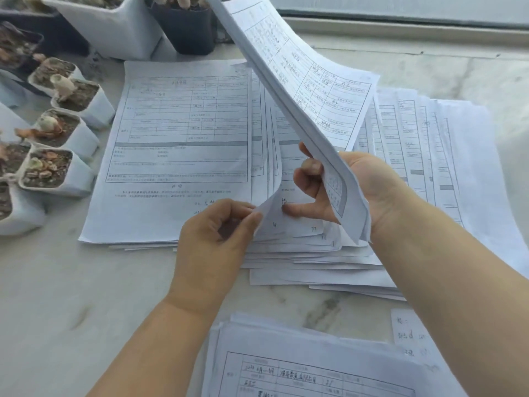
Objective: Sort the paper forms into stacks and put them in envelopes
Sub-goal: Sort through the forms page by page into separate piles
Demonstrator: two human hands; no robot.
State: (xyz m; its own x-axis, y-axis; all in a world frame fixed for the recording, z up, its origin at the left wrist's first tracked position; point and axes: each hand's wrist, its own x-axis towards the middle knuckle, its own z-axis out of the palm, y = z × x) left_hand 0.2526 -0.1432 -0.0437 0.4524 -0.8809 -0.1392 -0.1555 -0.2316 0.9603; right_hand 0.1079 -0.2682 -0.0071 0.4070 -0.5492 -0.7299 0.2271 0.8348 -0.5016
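On a pale marble counter [86,282] by a window ledge, paper forms lie in several piles. Right hand [352,190] grips a thick raised sheaf of forms [300,81], thumb curled over its lower edge, sheets bowing up and away toward the window; its forefinger points down and touches the sheet under it. Left hand [211,233] pinches the lifted lower corner of a few sheets [269,202] in the fanned middle pile [309,253], thumb and forefinger closed on the paper edge, the other fingers curled. To the left, touching that pile, a flat stack [171,138] with a printed table form on top. To the right, more forms spread in overlapping rows [429,144]. Near the bottom edge, another stack [286,368] with handwritten entries, and a small slip [406,333] beside it, partly under the right forearm. Small white pots [74,133] of dried succulents line the left side; a larger white planter [114,27] and a dark pot [186,30] stand at the back.
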